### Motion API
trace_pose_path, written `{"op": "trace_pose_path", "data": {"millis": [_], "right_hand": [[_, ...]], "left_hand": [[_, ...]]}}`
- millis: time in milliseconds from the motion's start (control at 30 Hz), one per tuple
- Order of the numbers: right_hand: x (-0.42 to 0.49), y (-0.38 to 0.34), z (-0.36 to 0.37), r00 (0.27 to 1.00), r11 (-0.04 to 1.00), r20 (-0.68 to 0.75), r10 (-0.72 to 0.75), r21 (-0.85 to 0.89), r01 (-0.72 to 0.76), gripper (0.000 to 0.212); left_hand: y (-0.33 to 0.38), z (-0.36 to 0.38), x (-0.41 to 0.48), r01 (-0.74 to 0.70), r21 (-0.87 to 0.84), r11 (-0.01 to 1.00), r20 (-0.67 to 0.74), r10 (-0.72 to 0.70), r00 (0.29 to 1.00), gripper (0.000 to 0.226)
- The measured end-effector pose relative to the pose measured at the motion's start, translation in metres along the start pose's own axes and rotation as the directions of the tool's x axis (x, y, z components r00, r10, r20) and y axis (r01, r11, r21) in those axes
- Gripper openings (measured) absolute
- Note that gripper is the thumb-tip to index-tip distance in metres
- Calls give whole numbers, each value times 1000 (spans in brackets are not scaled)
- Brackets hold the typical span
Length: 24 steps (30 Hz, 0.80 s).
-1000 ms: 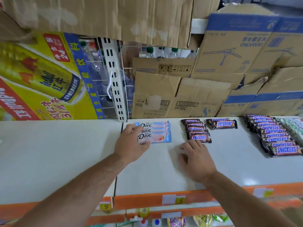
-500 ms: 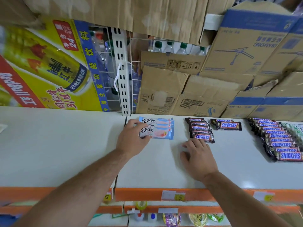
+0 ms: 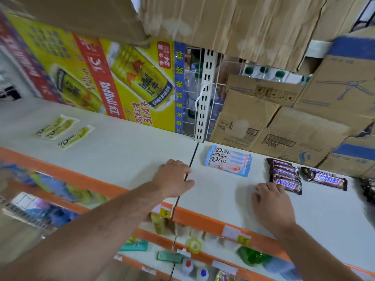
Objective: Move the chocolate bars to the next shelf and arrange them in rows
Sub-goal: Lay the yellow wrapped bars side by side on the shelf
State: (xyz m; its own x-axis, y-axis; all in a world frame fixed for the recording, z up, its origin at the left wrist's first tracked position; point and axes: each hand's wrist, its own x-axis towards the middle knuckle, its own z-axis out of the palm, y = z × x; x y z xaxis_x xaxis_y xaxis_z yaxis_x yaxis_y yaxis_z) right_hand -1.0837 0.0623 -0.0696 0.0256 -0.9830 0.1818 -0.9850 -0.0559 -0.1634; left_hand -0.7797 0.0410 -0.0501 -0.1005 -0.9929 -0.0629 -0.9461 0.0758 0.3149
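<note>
**Hands Paused Over Chocolate Bars at Shelf Join**

Much of the scene was smeared by camera motion. The goods on the lower tiers (image 3: 192, 252) were blurred past naming, and a dark pile of bars (image 3: 369, 189) was cut off by the right edge. The green Dove bars (image 3: 60, 131) on the left shelf (image 3: 121, 153) showed only soft lettering. Cardboard boxes (image 3: 284, 122) and a yellow drinks poster (image 3: 121, 84) stood behind.

The left hand (image 3: 174, 177) rested over the seam (image 3: 188, 169) between the two shelves, fingers loosely curled with nothing seen in them. The blue Dove bars (image 3: 228, 160) lay overlapped on the right shelf (image 3: 334, 220), near that hand's right but apart from it. The right hand (image 3: 272, 201) lay flat, fingers relaxed, its fingertips (image 3: 281, 184) at the near end of the Snickers stack (image 3: 284, 175). Whether they touched the front bar could not be told. A lone Snickers bar (image 3: 324, 178) lay just right of the stack.

Half a second earlier the left hand had been on the blue Dove bars; it had since drawn back to the seam. The view had swung left, bringing the green bars into sight. The right hand had kept its place by the stack.
</note>
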Motion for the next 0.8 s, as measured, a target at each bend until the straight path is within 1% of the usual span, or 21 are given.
{"op": "trace_pose_path", "data": {"millis": [100,167,267,400,567,667,800], "right_hand": [[1,-40,-7,993,1000,121,-20,19,17,26],[2,-76,-9,983,995,177,-55,88,40,32],[6,-133,-7,966,981,228,-119,177,79,33],[18,-211,1,948,962,252,-194,237,134,29],[28,-320,22,938,950,248,-243,255,179,27],[30,-384,33,932,940,236,-277,268,211,29],[36,-455,43,914,928,262,-311,289,234,31]], "left_hand": [[-21,-16,-11,22,-7,1000,12,-22,1000,48],[-39,-25,-19,46,-31,998,-8,-46,999,47],[-71,-40,-32,85,-55,995,-45,-87,995,44],[-129,-65,-48,122,-96,988,-77,-130,989,43],[-220,-100,-67,156,-105,982,-96,-167,981,41],[-275,-121,-79,177,-131,976,-116,-192,974,40],[-341,-141,-91,214,-159,964,-152,-238,959,36]]}}
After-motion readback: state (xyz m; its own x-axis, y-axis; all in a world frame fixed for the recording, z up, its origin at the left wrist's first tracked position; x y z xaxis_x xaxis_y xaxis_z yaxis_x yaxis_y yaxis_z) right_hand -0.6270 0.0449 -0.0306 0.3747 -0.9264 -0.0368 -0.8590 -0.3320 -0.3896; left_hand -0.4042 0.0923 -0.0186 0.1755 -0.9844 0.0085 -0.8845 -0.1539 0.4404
